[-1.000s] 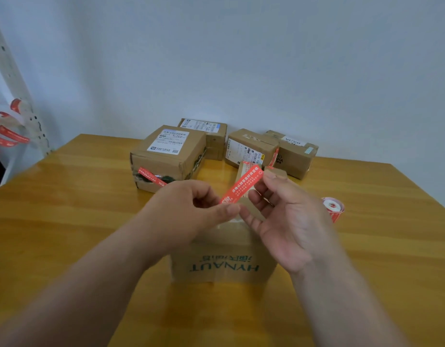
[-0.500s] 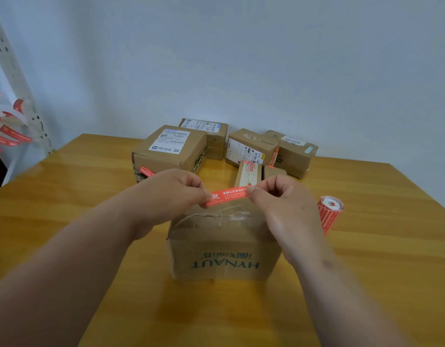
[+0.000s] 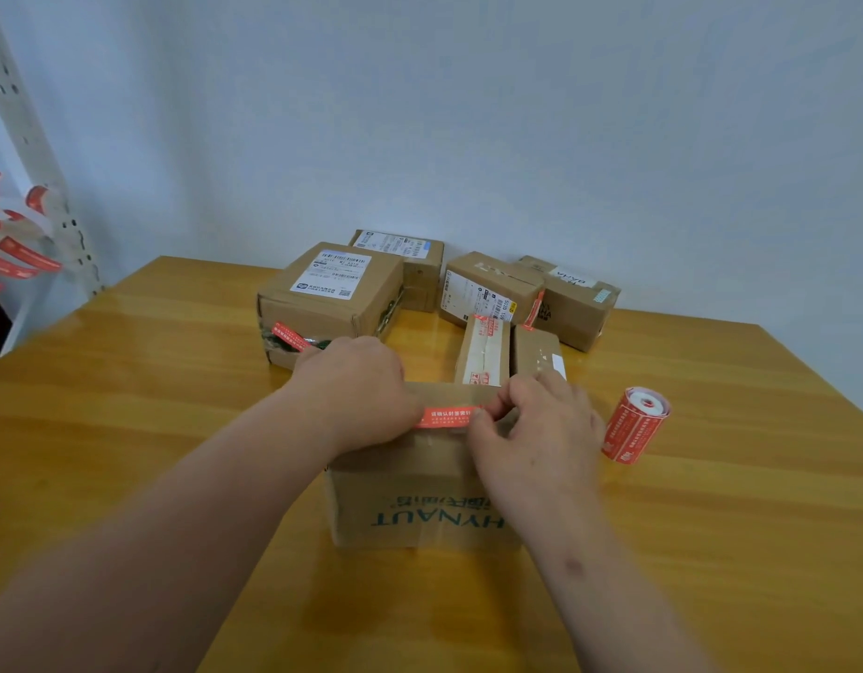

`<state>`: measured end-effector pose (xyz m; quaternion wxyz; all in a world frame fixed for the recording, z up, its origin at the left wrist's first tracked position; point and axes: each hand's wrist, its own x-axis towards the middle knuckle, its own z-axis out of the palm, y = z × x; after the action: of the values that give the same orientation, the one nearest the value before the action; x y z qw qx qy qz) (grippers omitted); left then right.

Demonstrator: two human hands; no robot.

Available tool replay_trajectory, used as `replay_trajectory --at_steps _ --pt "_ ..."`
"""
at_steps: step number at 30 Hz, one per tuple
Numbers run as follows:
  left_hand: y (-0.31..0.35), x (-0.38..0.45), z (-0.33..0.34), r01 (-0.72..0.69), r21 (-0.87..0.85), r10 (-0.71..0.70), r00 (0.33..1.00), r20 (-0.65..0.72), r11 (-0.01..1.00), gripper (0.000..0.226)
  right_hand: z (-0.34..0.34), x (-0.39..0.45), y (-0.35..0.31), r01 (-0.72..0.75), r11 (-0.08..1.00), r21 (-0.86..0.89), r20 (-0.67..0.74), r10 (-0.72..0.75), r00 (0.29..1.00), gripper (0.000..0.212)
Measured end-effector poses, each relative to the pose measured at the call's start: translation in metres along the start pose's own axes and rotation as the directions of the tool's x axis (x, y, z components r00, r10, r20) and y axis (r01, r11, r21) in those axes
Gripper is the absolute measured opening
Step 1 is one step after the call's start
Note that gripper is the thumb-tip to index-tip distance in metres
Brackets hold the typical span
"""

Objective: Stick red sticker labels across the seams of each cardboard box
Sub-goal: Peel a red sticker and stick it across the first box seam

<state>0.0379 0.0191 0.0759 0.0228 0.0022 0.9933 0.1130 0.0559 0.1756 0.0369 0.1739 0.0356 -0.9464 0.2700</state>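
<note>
Red sticker [image 3: 448,416] spans between both hands' grip atop box [image 3: 419,497].

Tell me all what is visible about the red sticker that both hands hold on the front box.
The red sticker is a narrow paper-like strip with small white printed characters. It lies level, left to right, on the top of the HYNAUT box, near its front edge. The left hand covers its left end and the right hand pinches its right end. Whether it is fully stuck down cannot be told.
</note>
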Motion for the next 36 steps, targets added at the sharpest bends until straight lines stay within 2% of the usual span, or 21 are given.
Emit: replay_trajectory --at_steps 4,12,19,22,25,29,31,34,36 --pt "0.000 0.000 0.004 -0.018 0.009 0.018 1.000 -0.010 1.000 0.031 0.000 0.001 0.001 0.000 1.000 -0.026 0.019 0.000 1.000 0.016" --pt "-0.002 0.002 0.009 -0.041 0.002 0.041 0.999 0.009 0.999 0.029 0.001 0.003 0.003 0.013 0.998 -0.055 0.043 -0.011 0.999 0.013" --pt "-0.004 0.003 0.013 -0.061 0.022 0.062 0.997 -0.044 0.998 0.028 -0.001 0.006 0.004 -0.004 0.997 -0.081 0.092 0.012 0.996 0.015" --pt "-0.012 0.004 0.014 -0.062 -0.041 0.059 0.996 -0.071 0.997 0.026 -0.003 0.011 0.005 -0.072 0.997 -0.031 0.143 0.076 0.987 0.020" --pt "-0.019 0.005 0.017 -0.052 -0.199 0.033 0.995 -0.095 0.979 0.020 -0.005 0.016 0.010 -0.163 0.978 0.131 0.181 0.138 0.974 0.025" --pt "-0.023 0.004 0.023 -0.046 -0.320 0.001 0.990 -0.139 0.946 0.018 -0.003 0.019 0.015 -0.230 0.924 0.305 0.174 0.183 0.968 0.018" --pt "-0.020 0.003 0.028 -0.035 -0.310 -0.014 0.988 -0.154 0.950 0.023 -0.002 0.022 0.015 -0.210 0.938 0.276 0.168 0.168 0.971 0.011" --pt "-0.012 0.003 0.035 0.017 -0.193 -0.050 0.984 -0.169 0.981 0.053 0.001 0.024 0.014 -0.138 0.987 0.079 0.194 0.121 0.974 0.041" --pt "-0.010 0.003 0.036 0.048 -0.212 -0.085 0.982 -0.170 0.976 0.058 0.001 0.027 0.014 -0.141 0.988 0.055 0.215 0.127 0.968 0.050"
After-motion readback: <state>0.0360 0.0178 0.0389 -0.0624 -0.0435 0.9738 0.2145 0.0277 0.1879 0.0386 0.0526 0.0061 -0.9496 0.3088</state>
